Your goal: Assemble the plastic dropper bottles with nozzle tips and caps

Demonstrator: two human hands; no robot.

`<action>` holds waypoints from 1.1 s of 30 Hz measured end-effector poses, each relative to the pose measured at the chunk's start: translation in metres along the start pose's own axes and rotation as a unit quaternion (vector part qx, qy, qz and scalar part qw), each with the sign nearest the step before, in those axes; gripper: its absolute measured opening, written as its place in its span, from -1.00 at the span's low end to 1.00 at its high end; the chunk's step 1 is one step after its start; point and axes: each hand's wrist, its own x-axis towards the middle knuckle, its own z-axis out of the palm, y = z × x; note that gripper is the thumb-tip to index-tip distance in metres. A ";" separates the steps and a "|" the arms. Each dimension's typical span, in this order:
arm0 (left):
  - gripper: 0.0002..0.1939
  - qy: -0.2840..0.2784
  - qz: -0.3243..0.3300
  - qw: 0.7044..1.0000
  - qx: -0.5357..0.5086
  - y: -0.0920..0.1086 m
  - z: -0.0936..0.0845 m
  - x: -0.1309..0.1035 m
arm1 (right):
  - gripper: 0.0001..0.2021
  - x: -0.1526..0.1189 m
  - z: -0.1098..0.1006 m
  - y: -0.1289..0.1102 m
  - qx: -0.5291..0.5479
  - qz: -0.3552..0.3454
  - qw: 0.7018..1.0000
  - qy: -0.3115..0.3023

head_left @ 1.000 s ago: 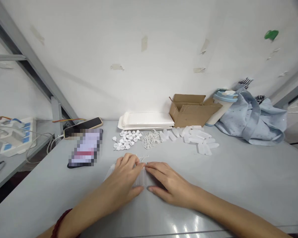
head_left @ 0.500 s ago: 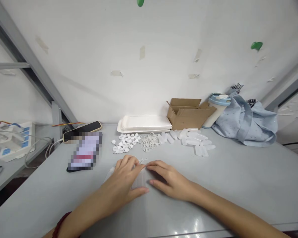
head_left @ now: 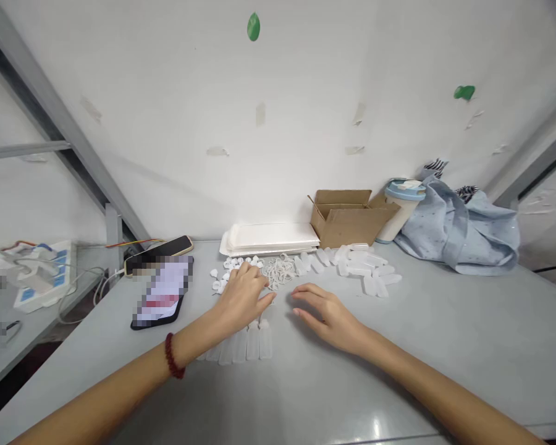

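Note:
My left hand (head_left: 244, 295) is over the near side of the small white caps (head_left: 219, 284), beside a heap of thin white strings (head_left: 278, 271). Its fingers are bent and partly hidden, so whether they hold anything is unclear. Below it, several clear plastic sleeves (head_left: 252, 343) lie in a row on the grey table. My right hand (head_left: 327, 315) hovers to the right of that row, fingers apart and holding nothing. More translucent sleeves (head_left: 364, 264) lie loose beyond my right hand.
White flat packets (head_left: 273, 236) and an open cardboard box (head_left: 349, 222) stand against the wall. A lidded cup (head_left: 401, 207) and blue cloth bag (head_left: 463, 232) are back right. Two phones (head_left: 160, 293) (head_left: 162, 252) lie left, near a power strip (head_left: 50, 278).
My left hand has moved forward from the row of sleeves to the caps and strings, uncovering the row. My right hand has shifted slightly right. The camera view has tilted slightly.

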 end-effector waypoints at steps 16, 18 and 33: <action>-0.78 0.030 -0.031 0.992 -0.119 -0.015 -0.022 0.043 | -0.80 -0.003 0.009 0.004 -0.036 -0.036 0.999 0.007; -0.78 0.030 -0.044 0.987 -0.154 -0.020 -0.025 0.046 | -0.80 -0.003 0.011 0.005 -0.038 -0.037 0.999 0.000; -0.74 0.064 -0.094 0.960 -0.256 -0.015 -0.038 0.057 | -0.80 -0.003 0.013 0.006 -0.043 -0.028 0.999 -0.007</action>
